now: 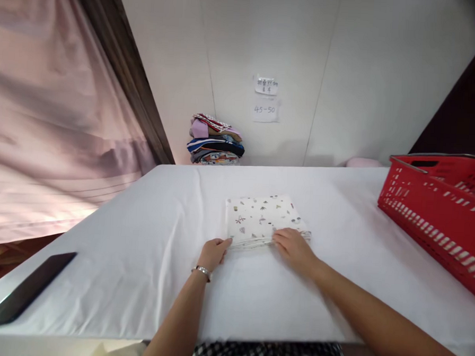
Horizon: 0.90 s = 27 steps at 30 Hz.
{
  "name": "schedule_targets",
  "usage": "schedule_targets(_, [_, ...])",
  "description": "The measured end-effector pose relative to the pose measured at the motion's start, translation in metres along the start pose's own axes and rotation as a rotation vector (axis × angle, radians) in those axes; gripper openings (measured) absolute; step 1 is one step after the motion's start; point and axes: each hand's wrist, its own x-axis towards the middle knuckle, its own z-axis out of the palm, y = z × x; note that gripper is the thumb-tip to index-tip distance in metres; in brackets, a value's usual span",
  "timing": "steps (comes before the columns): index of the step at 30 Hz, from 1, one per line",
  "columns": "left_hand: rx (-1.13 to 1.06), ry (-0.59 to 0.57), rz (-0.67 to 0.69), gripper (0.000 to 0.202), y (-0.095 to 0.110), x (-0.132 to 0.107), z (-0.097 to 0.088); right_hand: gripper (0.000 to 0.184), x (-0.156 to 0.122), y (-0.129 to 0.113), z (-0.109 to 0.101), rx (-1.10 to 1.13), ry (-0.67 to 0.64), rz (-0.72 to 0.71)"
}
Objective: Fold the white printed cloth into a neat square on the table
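Note:
A folded white cloth with small printed figures (261, 216) lies flat in the middle of the white table (138, 247). My left hand (214, 253) sits at its near left corner, fingers curled round the cloth's edge. My right hand (293, 247) rests on the near right part of the cloth, fingers bent and pressing on its front edge. A silver bracelet (202, 272) is on my left wrist.
A red plastic basket (438, 210) stands at the table's right edge. A dark phone (24, 294) lies at the near left corner. A stack of folded clothes (215, 142) sits at the back against the wall, below two paper notes (265, 98). A pink curtain (45, 109) hangs on the left.

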Motion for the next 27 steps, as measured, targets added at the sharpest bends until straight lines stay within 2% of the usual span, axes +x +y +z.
schedule_targets(2, [0.013,0.010,0.004,0.035,0.004,-0.004,0.000,0.026,-0.019,0.026,-0.018,-0.022,0.038,0.094])
schedule_targets(5, [0.031,0.028,0.008,0.034,0.008,-0.008,-0.001,0.028,-0.043,0.059,-0.037,-0.017,0.137,0.327])
schedule_targets(8, [0.051,0.039,0.016,0.035,0.008,-0.008,-0.001,0.026,-0.057,0.074,-0.043,0.064,0.198,0.537])
schedule_targets(14, [0.086,0.047,0.046,0.037,0.004,-0.006,-0.001,0.033,-0.053,0.059,-0.033,0.204,0.149,0.639])
schedule_targets(21, [0.132,0.052,0.086,0.040,-0.005,0.001,0.000,0.038,-0.037,0.059,-0.022,0.245,0.259,0.686])
schedule_targets(27, [0.110,0.044,0.074,0.039,-0.005,0.000,0.000,0.042,-0.035,0.062,-0.012,0.337,0.325,0.734])
